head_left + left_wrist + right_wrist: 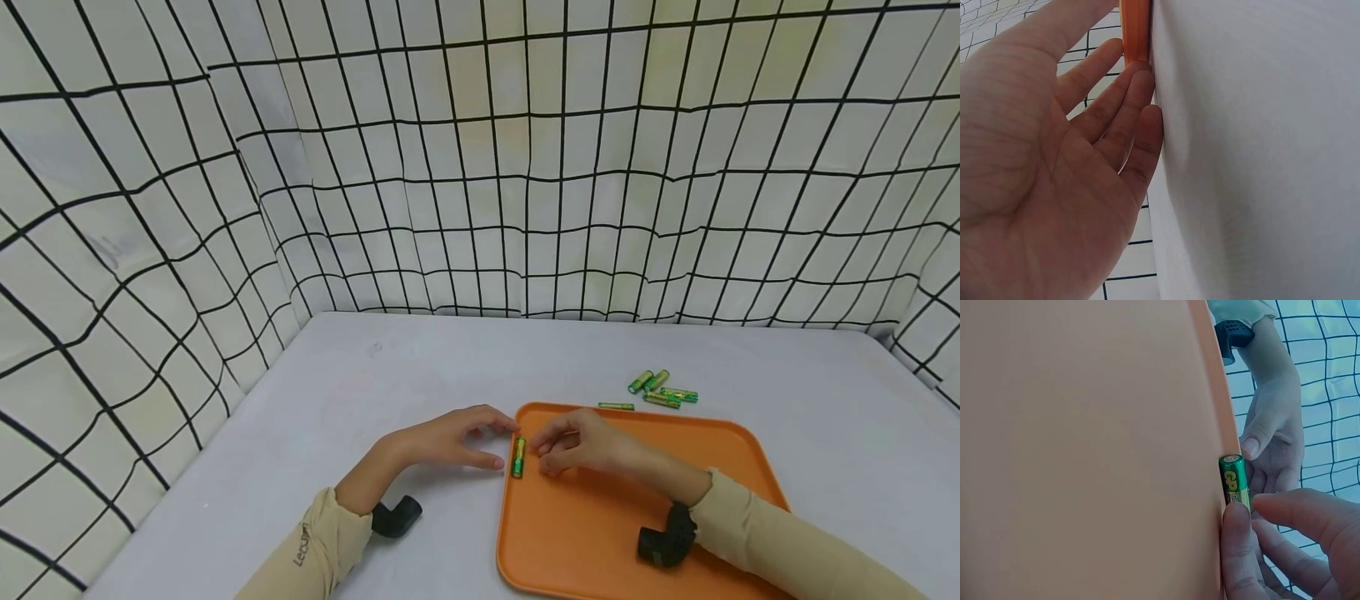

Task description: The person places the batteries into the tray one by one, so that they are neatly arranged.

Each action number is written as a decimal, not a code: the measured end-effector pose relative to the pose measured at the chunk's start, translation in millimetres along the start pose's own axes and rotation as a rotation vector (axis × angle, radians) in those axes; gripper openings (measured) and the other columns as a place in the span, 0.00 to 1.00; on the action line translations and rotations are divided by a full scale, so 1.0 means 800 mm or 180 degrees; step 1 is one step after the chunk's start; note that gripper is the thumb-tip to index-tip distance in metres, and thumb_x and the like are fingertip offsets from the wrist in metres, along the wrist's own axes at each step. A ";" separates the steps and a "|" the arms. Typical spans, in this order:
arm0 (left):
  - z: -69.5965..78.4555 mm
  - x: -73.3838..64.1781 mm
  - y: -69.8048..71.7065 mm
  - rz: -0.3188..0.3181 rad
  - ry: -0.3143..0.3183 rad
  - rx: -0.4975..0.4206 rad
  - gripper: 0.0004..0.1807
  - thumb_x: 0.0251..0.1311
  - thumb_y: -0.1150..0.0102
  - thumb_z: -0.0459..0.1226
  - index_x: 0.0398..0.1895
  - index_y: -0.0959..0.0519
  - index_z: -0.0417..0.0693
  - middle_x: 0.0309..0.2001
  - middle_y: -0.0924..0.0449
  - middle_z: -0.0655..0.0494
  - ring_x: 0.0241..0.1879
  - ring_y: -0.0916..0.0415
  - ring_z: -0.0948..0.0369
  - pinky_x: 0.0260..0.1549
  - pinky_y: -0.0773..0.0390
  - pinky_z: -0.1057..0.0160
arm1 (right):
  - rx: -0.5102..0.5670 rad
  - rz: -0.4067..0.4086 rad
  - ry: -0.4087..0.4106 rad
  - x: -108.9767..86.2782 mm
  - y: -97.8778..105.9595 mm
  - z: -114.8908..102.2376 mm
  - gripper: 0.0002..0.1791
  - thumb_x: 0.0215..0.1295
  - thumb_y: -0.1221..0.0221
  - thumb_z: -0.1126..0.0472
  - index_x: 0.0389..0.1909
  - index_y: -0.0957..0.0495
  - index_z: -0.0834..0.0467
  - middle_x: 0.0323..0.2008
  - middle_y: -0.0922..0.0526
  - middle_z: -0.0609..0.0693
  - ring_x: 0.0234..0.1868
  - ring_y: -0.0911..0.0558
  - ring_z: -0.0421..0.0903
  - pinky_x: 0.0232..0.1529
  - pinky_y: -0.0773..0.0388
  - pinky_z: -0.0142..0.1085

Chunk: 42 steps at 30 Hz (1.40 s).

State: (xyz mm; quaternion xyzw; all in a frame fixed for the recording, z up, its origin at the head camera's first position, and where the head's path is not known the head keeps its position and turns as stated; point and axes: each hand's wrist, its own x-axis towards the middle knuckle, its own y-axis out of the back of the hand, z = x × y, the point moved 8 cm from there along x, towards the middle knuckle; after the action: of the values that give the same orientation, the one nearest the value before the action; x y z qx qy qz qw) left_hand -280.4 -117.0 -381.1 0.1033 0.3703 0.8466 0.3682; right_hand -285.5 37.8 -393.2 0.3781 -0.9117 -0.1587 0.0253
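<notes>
A green and yellow battery (518,457) lies lengthwise along the left rim of the orange tray (600,517), inside it. Just right of the battery is my right hand (581,446), its fingers loosely bent and a small gap from it in the head view. In the right wrist view, those fingertips overlap the lower end of the battery (1232,475). My left hand (457,437) is outside the tray at its left edge, fingers extended and thumb apart. The left wrist view shows its palm with nothing in it, the fingertips right at the tray's side (1136,31).
Several more green batteries (662,400) lie in a loose group on the white tabletop (360,392) behind the tray. Another battery (617,407) is just beyond the tray's back rim. Black netting (525,175) over white sheeting surrounds the table at the back and sides.
</notes>
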 end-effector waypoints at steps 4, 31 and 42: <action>0.001 0.000 0.001 -0.0001 0.0024 -0.0023 0.27 0.62 0.35 0.44 0.65 0.28 0.54 0.59 0.28 0.61 0.57 0.32 0.63 0.57 0.32 0.62 | -0.0003 -0.0013 0.0027 -0.001 0.003 0.001 0.16 0.62 0.35 0.66 0.47 0.21 0.71 0.39 0.16 0.54 0.35 0.16 0.42 0.33 0.20 0.31; -0.005 -0.002 0.002 0.0033 0.0039 -0.0041 0.27 0.62 0.35 0.45 0.64 0.28 0.56 0.59 0.28 0.64 0.57 0.32 0.63 0.58 0.32 0.61 | -0.0161 0.0184 0.0098 -0.033 0.082 0.002 0.19 0.62 0.34 0.63 0.49 0.22 0.71 0.44 0.18 0.64 0.35 0.15 0.55 0.34 0.17 0.45; -0.003 0.000 0.002 0.0029 -0.0010 -0.0040 0.27 0.62 0.35 0.44 0.64 0.28 0.56 0.59 0.27 0.64 0.58 0.32 0.64 0.58 0.32 0.61 | -0.0583 0.0144 0.0296 -0.042 0.109 -0.004 0.15 0.62 0.34 0.63 0.46 0.20 0.67 0.41 0.16 0.60 0.37 0.15 0.52 0.37 0.17 0.42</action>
State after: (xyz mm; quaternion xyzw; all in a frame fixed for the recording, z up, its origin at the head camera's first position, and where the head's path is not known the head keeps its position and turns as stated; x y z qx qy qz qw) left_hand -282.6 -119.2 -381.7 0.1039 0.3639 0.8504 0.3655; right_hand -320.0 118.1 -360.7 0.3604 -0.8996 -0.2231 0.1056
